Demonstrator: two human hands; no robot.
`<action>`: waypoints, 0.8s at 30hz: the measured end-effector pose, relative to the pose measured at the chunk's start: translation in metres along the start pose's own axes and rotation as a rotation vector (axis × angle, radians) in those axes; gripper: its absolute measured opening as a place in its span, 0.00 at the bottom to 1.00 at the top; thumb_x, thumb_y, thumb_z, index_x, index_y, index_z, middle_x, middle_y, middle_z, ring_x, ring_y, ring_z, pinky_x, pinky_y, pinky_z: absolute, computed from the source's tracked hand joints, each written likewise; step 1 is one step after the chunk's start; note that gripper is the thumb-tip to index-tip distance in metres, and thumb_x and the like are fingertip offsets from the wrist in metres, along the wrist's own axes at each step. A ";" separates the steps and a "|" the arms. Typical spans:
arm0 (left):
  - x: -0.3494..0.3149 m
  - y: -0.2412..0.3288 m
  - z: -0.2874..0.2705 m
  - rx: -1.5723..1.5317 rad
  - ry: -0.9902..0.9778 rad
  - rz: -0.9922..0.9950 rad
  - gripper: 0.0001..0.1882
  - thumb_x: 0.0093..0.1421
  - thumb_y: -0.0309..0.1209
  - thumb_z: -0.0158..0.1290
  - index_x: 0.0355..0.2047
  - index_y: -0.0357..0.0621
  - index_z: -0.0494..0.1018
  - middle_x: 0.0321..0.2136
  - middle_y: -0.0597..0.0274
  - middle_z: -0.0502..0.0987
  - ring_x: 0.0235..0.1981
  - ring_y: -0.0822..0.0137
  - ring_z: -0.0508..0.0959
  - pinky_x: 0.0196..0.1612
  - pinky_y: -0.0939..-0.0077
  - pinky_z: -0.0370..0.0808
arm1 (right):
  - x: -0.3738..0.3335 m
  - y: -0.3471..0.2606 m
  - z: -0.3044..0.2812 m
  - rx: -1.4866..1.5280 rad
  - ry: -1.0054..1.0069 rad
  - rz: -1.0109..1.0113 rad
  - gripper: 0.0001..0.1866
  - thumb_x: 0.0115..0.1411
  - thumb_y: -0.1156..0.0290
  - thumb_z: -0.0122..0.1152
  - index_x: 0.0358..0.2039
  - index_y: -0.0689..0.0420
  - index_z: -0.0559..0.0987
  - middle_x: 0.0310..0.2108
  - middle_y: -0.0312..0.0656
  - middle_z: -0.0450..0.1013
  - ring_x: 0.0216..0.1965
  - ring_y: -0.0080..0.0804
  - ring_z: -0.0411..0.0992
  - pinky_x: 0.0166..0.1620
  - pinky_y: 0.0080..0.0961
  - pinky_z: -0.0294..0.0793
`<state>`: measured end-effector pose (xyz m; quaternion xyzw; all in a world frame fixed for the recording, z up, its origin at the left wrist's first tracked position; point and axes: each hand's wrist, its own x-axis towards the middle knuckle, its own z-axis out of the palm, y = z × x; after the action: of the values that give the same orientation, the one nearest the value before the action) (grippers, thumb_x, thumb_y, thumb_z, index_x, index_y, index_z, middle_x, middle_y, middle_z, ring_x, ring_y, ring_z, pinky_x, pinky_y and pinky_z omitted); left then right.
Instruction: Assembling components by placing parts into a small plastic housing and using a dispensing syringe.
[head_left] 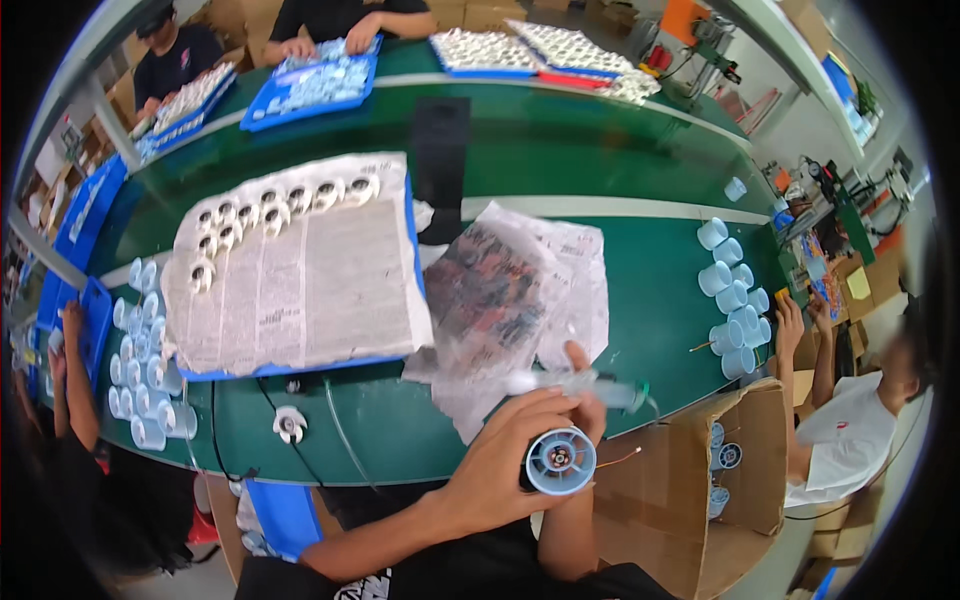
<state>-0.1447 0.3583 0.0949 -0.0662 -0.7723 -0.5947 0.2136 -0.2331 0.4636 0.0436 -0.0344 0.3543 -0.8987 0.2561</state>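
Note:
My left hand (500, 455) is wrapped round a light blue round fan housing (561, 462), whose open spoked face is turned up; thin wires (622, 458) stick out to its right. Just beyond it, my right hand (588, 408) is closed on a clear syringe (590, 385) with a green end, lying crosswise above the housing. Part of the right hand is hidden behind the left hand and the housing. Plastic bag sheets (500, 280) and paper lie on the green table past my hands. One loose white impeller (290, 424) rests near the table's front edge.
At the left, a paper-lined blue tray (310, 290) carries several white impellers. Blue cups stand in groups at far left (145, 390) and right (733, 295). A cardboard box (665, 490) with housings stands at right. Co-workers sit around; cables (345, 430) hang over the front edge.

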 end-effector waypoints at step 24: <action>-0.035 -0.064 -0.043 0.352 0.154 -0.248 0.30 0.45 0.27 0.65 0.50 0.43 0.68 0.46 0.55 0.73 0.50 0.51 0.70 0.52 0.61 0.67 | 0.010 -0.031 0.020 -0.724 -0.290 -0.256 0.20 0.48 0.64 0.58 0.32 0.69 0.69 0.26 0.42 0.60 0.23 0.30 0.61 0.14 0.30 0.75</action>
<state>-0.1256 0.3046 0.0324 0.1131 -0.8478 -0.4757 0.2052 -0.2505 0.4652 0.0772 -0.2922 0.6007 -0.7265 0.1609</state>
